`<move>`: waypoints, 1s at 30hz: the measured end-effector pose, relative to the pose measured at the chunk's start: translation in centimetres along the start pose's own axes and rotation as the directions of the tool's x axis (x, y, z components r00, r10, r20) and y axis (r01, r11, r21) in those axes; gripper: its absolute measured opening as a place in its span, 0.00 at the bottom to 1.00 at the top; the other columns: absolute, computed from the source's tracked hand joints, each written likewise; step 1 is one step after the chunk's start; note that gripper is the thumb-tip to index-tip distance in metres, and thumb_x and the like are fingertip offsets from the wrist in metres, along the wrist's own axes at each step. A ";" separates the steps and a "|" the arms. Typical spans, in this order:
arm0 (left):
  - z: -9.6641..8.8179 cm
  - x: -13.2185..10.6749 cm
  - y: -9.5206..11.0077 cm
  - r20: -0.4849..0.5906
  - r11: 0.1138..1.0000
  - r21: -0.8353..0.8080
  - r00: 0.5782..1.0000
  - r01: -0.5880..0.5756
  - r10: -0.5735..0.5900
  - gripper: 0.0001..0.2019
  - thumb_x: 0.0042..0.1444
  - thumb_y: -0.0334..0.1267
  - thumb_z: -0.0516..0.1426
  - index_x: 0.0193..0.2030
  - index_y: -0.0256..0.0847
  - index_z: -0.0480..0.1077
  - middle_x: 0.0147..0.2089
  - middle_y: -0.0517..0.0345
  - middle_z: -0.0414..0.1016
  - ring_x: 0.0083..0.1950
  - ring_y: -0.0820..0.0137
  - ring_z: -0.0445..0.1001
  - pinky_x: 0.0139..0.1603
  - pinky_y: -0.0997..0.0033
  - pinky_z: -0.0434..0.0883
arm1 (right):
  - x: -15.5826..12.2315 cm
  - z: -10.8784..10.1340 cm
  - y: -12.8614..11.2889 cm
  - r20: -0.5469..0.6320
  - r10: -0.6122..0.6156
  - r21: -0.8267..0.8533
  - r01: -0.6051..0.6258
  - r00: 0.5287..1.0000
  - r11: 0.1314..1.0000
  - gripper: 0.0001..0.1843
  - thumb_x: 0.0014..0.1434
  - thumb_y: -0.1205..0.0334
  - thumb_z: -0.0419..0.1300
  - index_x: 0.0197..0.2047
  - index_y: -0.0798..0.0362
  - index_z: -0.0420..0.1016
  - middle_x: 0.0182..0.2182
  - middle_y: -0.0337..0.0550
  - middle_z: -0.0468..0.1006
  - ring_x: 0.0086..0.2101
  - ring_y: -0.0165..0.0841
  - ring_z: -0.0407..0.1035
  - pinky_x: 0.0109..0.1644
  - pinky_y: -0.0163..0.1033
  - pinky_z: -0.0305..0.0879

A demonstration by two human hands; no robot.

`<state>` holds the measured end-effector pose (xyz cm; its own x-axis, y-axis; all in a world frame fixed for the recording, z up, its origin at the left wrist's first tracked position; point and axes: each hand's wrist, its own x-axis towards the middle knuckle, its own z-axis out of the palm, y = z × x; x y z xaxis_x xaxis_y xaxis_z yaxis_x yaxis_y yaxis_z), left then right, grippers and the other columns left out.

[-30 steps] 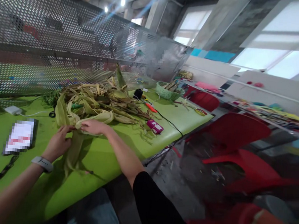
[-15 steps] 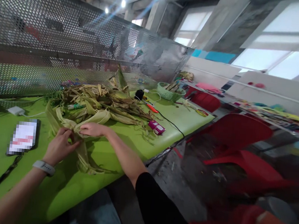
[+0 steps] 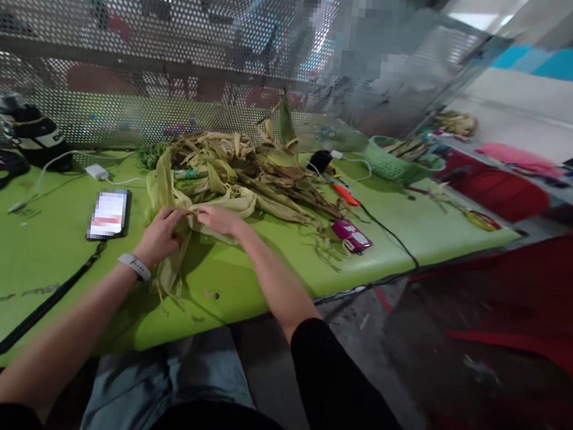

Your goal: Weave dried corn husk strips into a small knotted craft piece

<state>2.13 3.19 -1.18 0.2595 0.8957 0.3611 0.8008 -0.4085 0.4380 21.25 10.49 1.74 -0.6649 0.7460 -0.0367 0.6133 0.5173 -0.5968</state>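
Observation:
Pale green corn husks (image 3: 170,273) are crossed in a loose bundle on the table's near side, some fanning up and away, others hanging toward me. My left hand (image 3: 160,236), with a pale watch band at the wrist, is closed on the middle of this bundle. Just to its right, my right hand (image 3: 219,221) pinches the husks at the same spot. The fingertips of both hands nearly meet there, partly hiding the crossing. Behind them lies a large heap of dry husks (image 3: 270,170), brown and yellow-green.
On the green table (image 3: 28,239) lie a phone (image 3: 108,214) with a black strap, a white charger (image 3: 97,172), a purple packet (image 3: 352,236) and an orange-handled tool (image 3: 346,194). A green basket (image 3: 396,163) stands far right, a dark bottle (image 3: 30,129) left. A mesh partition (image 3: 154,63) borders the back.
My view has turned left and down, so the table sits further right in the picture. My hands stay at the bundle, and their fingertips now come closer together.

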 end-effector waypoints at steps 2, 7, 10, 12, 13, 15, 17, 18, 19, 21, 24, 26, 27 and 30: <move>0.0 0.0 -0.1 -0.010 1.000 -0.011 1.000 0.003 -0.003 0.33 0.45 0.29 0.54 0.63 0.39 0.64 0.55 0.47 0.68 0.58 0.58 0.70 0.62 0.56 0.68 | -0.1 0.8 -0.6 -0.063 0.034 -0.081 -0.039 0.997 0.996 0.15 0.63 0.52 0.53 0.43 0.54 0.72 0.41 0.49 0.77 0.37 0.38 0.68 0.39 0.39 0.60; 0.1 -0.2 0.4 -0.027 0.990 0.123 0.998 0.068 -0.065 0.32 0.51 0.39 0.58 0.65 0.37 0.64 0.60 0.41 0.66 0.61 0.52 0.67 0.62 0.52 0.66 | 0.2 2.0 -0.9 -0.106 -0.035 -0.262 0.006 0.994 0.965 0.13 0.63 0.58 0.54 0.46 0.54 0.73 0.43 0.52 0.78 0.42 0.41 0.71 0.42 0.39 0.60; 0.3 -0.2 0.5 -0.058 0.963 0.266 0.998 0.051 -0.037 0.31 0.56 0.46 0.58 0.67 0.44 0.63 0.71 0.43 0.57 0.71 0.47 0.55 0.69 0.44 0.53 | 0.3 1.6 -0.3 -0.031 -0.108 -0.149 0.102 0.994 0.984 0.09 0.62 0.62 0.53 0.39 0.55 0.73 0.40 0.50 0.78 0.40 0.37 0.69 0.42 0.38 0.59; 0.4 -0.1 0.1 -0.018 0.960 0.280 1.000 0.013 -0.008 0.30 0.59 0.46 0.56 0.68 0.46 0.61 0.73 0.47 0.56 0.74 0.50 0.50 0.72 0.44 0.45 | 0.4 1.3 0.2 0.002 -0.156 0.008 0.156 0.988 0.988 0.08 0.62 0.61 0.53 0.37 0.56 0.71 0.39 0.47 0.77 0.39 0.34 0.68 0.43 0.36 0.59; 0.5 0.0 -0.2 0.008 0.962 0.272 1.000 0.006 -0.009 0.29 0.60 0.46 0.55 0.69 0.47 0.61 0.72 0.48 0.58 0.74 0.51 0.50 0.73 0.44 0.43 | 0.4 1.3 0.4 0.017 -0.176 0.089 0.174 0.984 0.981 0.09 0.62 0.60 0.53 0.35 0.56 0.70 0.37 0.45 0.76 0.37 0.32 0.66 0.43 0.36 0.58; 0.4 0.1 -0.8 0.044 0.966 0.257 0.998 0.022 -0.034 0.28 0.61 0.47 0.55 0.68 0.49 0.61 0.70 0.48 0.62 0.73 0.52 0.53 0.73 0.42 0.42 | 0.5 1.3 0.7 0.051 -0.202 0.231 0.185 0.978 0.955 0.11 0.61 0.57 0.54 0.32 0.56 0.68 0.32 0.40 0.72 0.34 0.30 0.63 0.40 0.35 0.57; 0.3 0.1 -1.3 0.069 0.968 0.247 0.996 0.033 -0.052 0.28 0.59 0.47 0.57 0.67 0.49 0.63 0.68 0.48 0.64 0.72 0.51 0.55 0.72 0.41 0.43 | 0.5 1.4 0.8 0.084 -0.211 0.333 0.172 0.974 0.927 0.13 0.60 0.55 0.55 0.30 0.55 0.65 0.28 0.36 0.66 0.31 0.28 0.60 0.37 0.34 0.55; 0.2 0.1 -1.4 0.082 0.969 0.244 0.995 0.030 -0.051 0.29 0.58 0.48 0.57 0.66 0.49 0.64 0.68 0.48 0.64 0.71 0.50 0.55 0.72 0.41 0.44 | 0.4 1.5 0.9 0.097 -0.214 0.379 0.163 0.972 0.911 0.13 0.59 0.54 0.56 0.29 0.55 0.65 0.27 0.35 0.64 0.30 0.27 0.58 0.36 0.34 0.54; 0.1 0.1 -1.4 0.096 0.970 0.241 0.994 0.022 -0.046 0.29 0.57 0.48 0.58 0.66 0.48 0.64 0.69 0.47 0.63 0.72 0.49 0.55 0.72 0.40 0.45 | 0.4 1.6 0.9 0.106 -0.217 0.426 0.153 0.970 0.892 0.13 0.59 0.54 0.56 0.29 0.55 0.65 0.27 0.34 0.64 0.29 0.27 0.57 0.35 0.34 0.54; 0.0 0.1 -1.3 0.111 0.971 0.239 0.993 0.018 -0.045 0.29 0.56 0.48 0.59 0.65 0.46 0.64 0.68 0.46 0.64 0.71 0.48 0.55 0.71 0.40 0.46 | 0.2 1.8 0.8 0.109 -0.211 0.527 0.124 0.971 0.841 0.12 0.57 0.55 0.59 0.30 0.56 0.67 0.27 0.34 0.64 0.29 0.27 0.57 0.35 0.34 0.54; 0.0 0.1 -1.1 0.108 0.972 0.232 0.993 0.025 -0.051 0.28 0.56 0.47 0.58 0.64 0.45 0.64 0.65 0.45 0.67 0.70 0.46 0.58 0.70 0.39 0.48 | 0.1 2.1 0.7 0.118 -0.157 0.698 0.031 0.981 0.715 0.12 0.54 0.57 0.63 0.30 0.56 0.67 0.26 0.35 0.65 0.28 0.27 0.58 0.34 0.34 0.57; 0.1 0.1 -0.9 0.091 0.972 0.231 0.994 0.034 -0.056 0.28 0.57 0.46 0.58 0.64 0.44 0.65 0.64 0.44 0.68 0.68 0.46 0.61 0.70 0.39 0.50 | 0.2 2.5 0.7 0.123 -0.110 0.791 -0.031 0.986 0.611 0.13 0.52 0.56 0.65 0.29 0.55 0.67 0.25 0.35 0.65 0.26 0.27 0.58 0.33 0.35 0.59; 0.1 0.2 -0.9 0.080 0.971 0.234 0.995 0.042 -0.063 0.27 0.57 0.45 0.58 0.64 0.43 0.65 0.63 0.43 0.68 0.67 0.47 0.62 0.70 0.40 0.50 | 0.3 2.7 0.8 0.115 -0.086 0.823 -0.046 0.990 0.567 0.14 0.51 0.56 0.66 0.29 0.55 0.67 0.25 0.35 0.65 0.26 0.27 0.58 0.32 0.35 0.60; 0.3 0.1 -0.9 0.054 0.967 0.241 0.994 0.079 -0.094 0.27 0.57 0.44 0.57 0.64 0.44 0.64 0.62 0.44 0.70 0.65 0.48 0.66 0.70 0.42 0.51 | 0.7 3.2 0.8 0.068 -0.026 0.859 -0.045 0.997 0.510 0.15 0.51 0.53 0.66 0.29 0.55 0.67 0.25 0.36 0.66 0.25 0.27 0.59 0.32 0.36 0.62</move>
<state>1.60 3.73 -1.78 0.2112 0.9384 0.2734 0.9253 -0.2821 0.2533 19.90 10.10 -1.35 -0.7080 0.7021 -0.0757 -0.0228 -0.1299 -0.9913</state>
